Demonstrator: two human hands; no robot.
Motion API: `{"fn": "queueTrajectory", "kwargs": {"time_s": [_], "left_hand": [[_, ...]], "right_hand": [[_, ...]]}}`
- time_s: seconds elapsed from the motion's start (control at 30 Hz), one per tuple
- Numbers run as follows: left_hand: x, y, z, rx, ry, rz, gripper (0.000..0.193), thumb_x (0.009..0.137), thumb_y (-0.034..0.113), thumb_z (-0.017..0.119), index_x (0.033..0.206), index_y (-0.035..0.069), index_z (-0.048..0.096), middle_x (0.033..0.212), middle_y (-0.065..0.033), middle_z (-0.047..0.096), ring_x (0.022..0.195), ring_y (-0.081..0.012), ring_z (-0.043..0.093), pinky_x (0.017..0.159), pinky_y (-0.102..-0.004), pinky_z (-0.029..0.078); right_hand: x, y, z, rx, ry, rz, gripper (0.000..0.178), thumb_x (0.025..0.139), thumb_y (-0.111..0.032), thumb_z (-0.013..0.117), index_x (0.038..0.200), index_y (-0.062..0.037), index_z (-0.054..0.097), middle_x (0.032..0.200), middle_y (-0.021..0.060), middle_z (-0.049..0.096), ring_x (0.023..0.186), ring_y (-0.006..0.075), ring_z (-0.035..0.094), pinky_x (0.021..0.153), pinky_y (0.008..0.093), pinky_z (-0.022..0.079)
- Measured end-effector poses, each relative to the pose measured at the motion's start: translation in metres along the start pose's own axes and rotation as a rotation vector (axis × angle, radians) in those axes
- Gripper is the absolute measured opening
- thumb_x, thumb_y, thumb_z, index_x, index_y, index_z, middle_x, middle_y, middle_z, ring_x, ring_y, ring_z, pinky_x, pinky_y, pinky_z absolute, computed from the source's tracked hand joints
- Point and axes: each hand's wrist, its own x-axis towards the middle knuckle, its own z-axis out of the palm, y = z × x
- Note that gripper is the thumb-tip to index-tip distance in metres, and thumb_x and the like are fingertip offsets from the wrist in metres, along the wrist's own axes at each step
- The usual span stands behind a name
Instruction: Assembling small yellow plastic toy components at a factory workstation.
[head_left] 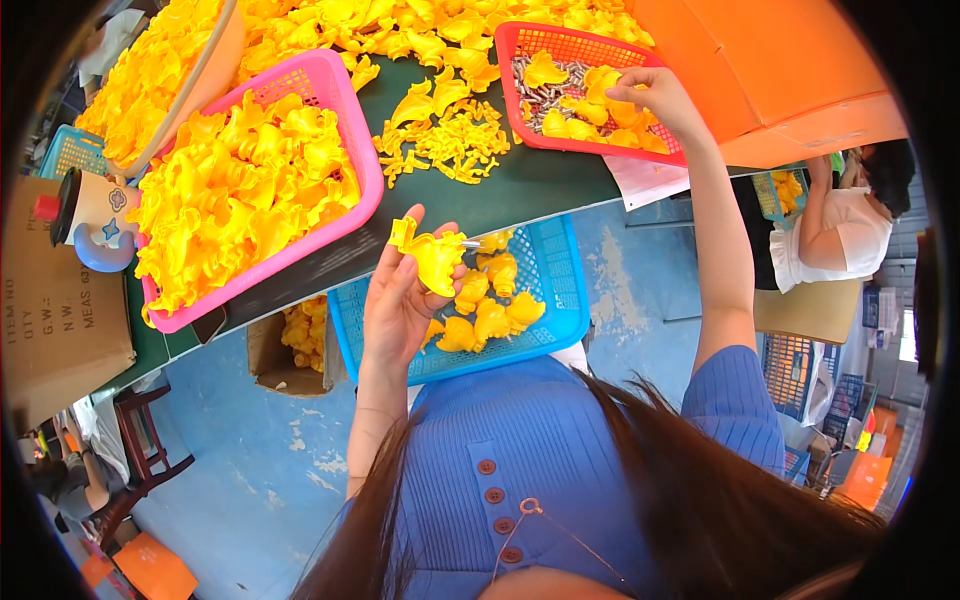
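Note:
My left hand (388, 308) is raised over my lap, its fingers closed around a yellow molded plastic shell piece (436, 262). A thin metal pin (471, 244) sticks out of that piece to the right. Out at the far right, my right hand (655, 97) reaches over a red basket (590, 147), thumb and fingertips pinched together. Whatever is between those fingertips cannot be made out. Inside the basket lie yellow shell pieces (582, 126) and many small metal pins (545, 97). Below my left hand, a blue basket (567, 340) holds several rounded yellow plastic parts (491, 320).
A pink basket (368, 165) heaped with yellow shells stands at the left on the dark green table (440, 205). Small yellow pieces (468, 140) are piled between the baskets. An orange box (790, 70) borders the right. Another person (845, 235) sits at the far right.

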Motion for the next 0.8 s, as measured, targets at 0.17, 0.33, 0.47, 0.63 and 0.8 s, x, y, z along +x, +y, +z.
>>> {"fn": "queueTrajectory", "kwargs": {"time_s": [0.17,0.33,0.47,0.63,0.8], "left_hand": [[0.0,0.0,0.003,0.052,0.023,-0.008,0.058,0.092,0.022,0.049,0.14,0.007,0.021,0.128,-0.0204,0.042,0.087,-0.0239,0.058,0.075,-0.0288,0.051],[0.006,-0.003,0.008,0.058,-0.014,-0.018,0.058,0.092,0.022,0.048,0.14,0.007,0.019,0.129,-0.0208,0.041,0.087,-0.0234,0.059,0.074,-0.029,0.052],[0.01,-0.007,0.008,-0.002,-0.099,0.001,0.054,0.092,0.018,0.046,0.139,0.007,0.022,0.129,-0.0211,0.042,0.095,-0.0263,0.06,0.079,-0.0322,0.053],[0.01,-0.005,0.014,0.0,-0.085,0.021,0.052,0.093,0.018,0.046,0.139,0.007,0.023,0.129,-0.021,0.042,0.095,-0.0266,0.061,0.08,-0.0327,0.054],[0.006,-0.005,0.011,0.065,-0.03,0.075,0.049,0.093,0.019,0.046,0.136,0.005,0.027,0.128,-0.0195,0.044,0.094,-0.0255,0.061,0.08,-0.033,0.054]], "right_hand": [[-0.001,-0.002,0.003,-0.035,-0.015,0.04,0.022,0.073,-0.021,0.072,0.076,-0.0052,0.058,0.079,0.0018,0.06,0.072,0.0109,0.056,0.062,0.0236,0.044],[-0.018,-0.047,0.029,0.377,0.132,-0.2,0.033,0.072,-0.01,0.072,0.096,-0.0057,0.049,0.075,0.004,0.058,0.072,0.0118,0.057,0.064,0.0223,0.047],[-0.045,-0.102,0.06,0.485,-0.134,-0.184,0.024,0.077,-0.011,0.068,0.098,-0.0025,0.063,0.08,0.0036,0.059,0.067,0.0099,0.057,0.061,0.0216,0.047],[-0.068,-0.141,0.101,0.465,-0.313,-0.228,0.032,0.083,-0.011,0.061,0.115,-0.0117,0.062,0.082,0.0012,0.058,0.067,0.0075,0.055,0.057,0.0206,0.046],[-0.075,-0.153,0.117,0.53,-0.348,-0.24,0.032,0.082,-0.005,0.062,0.113,-0.0058,0.06,0.089,0.0033,0.061,0.076,0.0071,0.059,0.057,0.019,0.048]]}}
